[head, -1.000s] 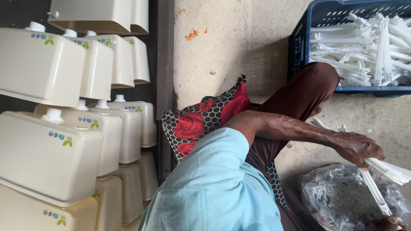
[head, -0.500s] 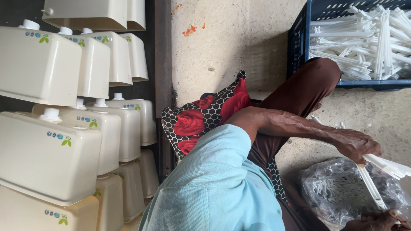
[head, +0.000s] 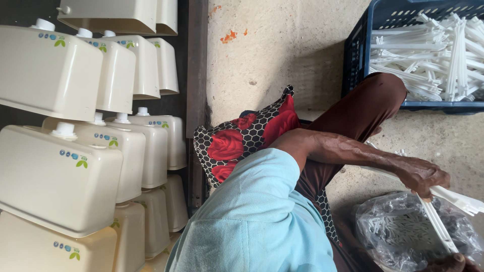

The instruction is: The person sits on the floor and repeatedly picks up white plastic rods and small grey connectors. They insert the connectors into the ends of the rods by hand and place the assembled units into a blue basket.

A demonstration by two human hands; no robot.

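Light-blue cloth of the person's own sleeve [head: 252, 216] fills the near edge; from it the bare forearm runs out to the left hand [head: 423, 177], which is closed, knuckles up, around a small bundle of white plastic rods [head: 456, 199]; the rods stick out past the fingers towards the right edge of the view, and one longer rod slants away from the fist, across the clear plastic bag [head: 393, 231], towards the right hand [head: 456, 263]. That hand shows only as a sliver at the bottom edge, touching or just beside the rod's far end; whether it grips the rod I cannot tell.

The bundle is held near one end, so most of its length hangs free beyond the fist; judged from this, a firm, even squeeze with the rods kept parallel would stop them fanning out or slipping, and keeping the fist over the bag's open mouth would let any loose piece drop among the small white parts already inside rather than onto the concrete floor [head: 282, 50].

Beside the elbow lies a black-and-red flowered cushion [head: 242, 141]; past it rises a knee in brown trousers [head: 368, 106]; farther off, well apart from both hands, a blue crate [head: 358, 55] holds many more rods of the same kind; cream plastic tanks [head: 55, 176] are stacked along the other side.
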